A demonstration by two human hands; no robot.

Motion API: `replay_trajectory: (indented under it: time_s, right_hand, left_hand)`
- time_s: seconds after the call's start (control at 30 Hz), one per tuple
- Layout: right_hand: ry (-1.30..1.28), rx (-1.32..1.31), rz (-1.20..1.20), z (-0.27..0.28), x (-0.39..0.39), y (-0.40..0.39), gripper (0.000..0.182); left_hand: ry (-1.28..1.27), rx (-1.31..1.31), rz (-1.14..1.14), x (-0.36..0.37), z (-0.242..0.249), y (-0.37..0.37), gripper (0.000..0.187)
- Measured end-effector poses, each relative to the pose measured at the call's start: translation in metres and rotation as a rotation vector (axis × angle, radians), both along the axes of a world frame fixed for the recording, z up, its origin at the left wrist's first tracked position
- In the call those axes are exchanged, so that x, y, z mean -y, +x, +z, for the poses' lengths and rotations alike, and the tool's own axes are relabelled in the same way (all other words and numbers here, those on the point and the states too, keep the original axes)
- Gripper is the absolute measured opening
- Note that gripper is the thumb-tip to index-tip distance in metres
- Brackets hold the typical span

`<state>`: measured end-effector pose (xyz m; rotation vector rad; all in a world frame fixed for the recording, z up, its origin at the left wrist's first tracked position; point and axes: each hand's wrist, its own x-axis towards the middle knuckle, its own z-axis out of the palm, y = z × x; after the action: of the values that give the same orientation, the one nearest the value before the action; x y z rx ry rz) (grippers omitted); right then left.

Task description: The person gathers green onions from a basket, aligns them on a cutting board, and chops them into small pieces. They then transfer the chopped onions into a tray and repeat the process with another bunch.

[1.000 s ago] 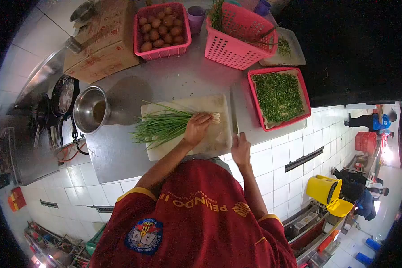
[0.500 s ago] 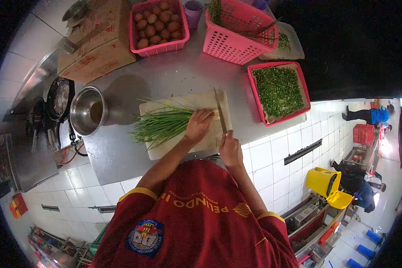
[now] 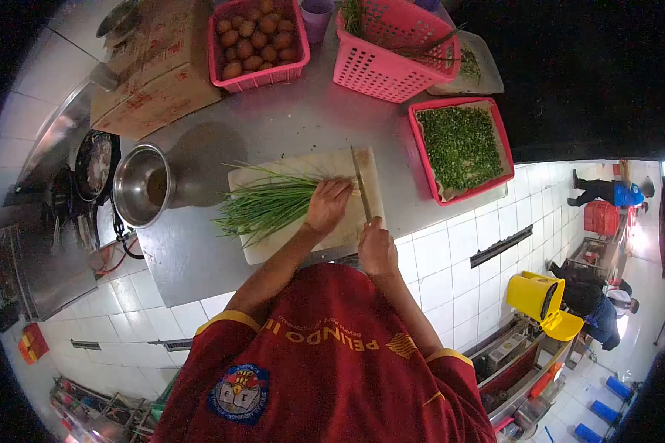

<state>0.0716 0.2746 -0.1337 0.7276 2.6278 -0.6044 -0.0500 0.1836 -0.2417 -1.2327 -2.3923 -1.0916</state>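
A bunch of long green scallions (image 3: 270,203) lies across a pale cutting board (image 3: 288,249), its leafy ends spilling past the board's left side. My left hand (image 3: 328,206) is closed over the bunch near its pale root ends. In my right hand (image 3: 377,249) is the handle of a long knife (image 3: 361,181). The blade points away from me and lies over the board's right part, just beside the root ends and close to my left fingers.
A steel bowl (image 3: 143,184) stands left of the board. Behind are a cardboard box (image 3: 155,92), a pink basket (image 3: 260,83) of eggs and a tall pink basket (image 3: 391,70). Chopped greens (image 3: 462,148) fill a pink tray (image 3: 508,159) at right. People (image 3: 606,314) are far right.
The knife and my right hand have shifted slightly left, bringing the blade closer to the root ends. My left hand keeps its hold on the scallions.
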Motion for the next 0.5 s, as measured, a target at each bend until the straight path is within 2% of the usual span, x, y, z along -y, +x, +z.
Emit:
replay_trajectory:
  time_s: [0.17, 0.27, 0.37, 0.5]
  right_hand:
    - [-0.122, 0.135, -0.191, -0.001, 0.004, -0.009, 0.043]
    - [-0.158, 0.184, -0.294, -0.032, 0.002, 0.000, 0.045]
    - [-0.193, 0.161, -0.277, -0.025, 0.001, 0.000, 0.051]
    - [-0.223, 0.163, -0.238, -0.032, -0.004, 0.003, 0.048]
  left_hand:
    - [-0.043, 0.028, -0.005, 0.002, 0.004, 0.000, 0.026]
    - [-0.051, 0.048, -0.003, 0.000, -0.001, 0.001, 0.026]
    - [-0.039, 0.075, -0.007, 0.000, 0.004, 0.000, 0.026]
    - [-0.064, 0.093, -0.015, 0.000, 0.003, -0.001, 0.026]
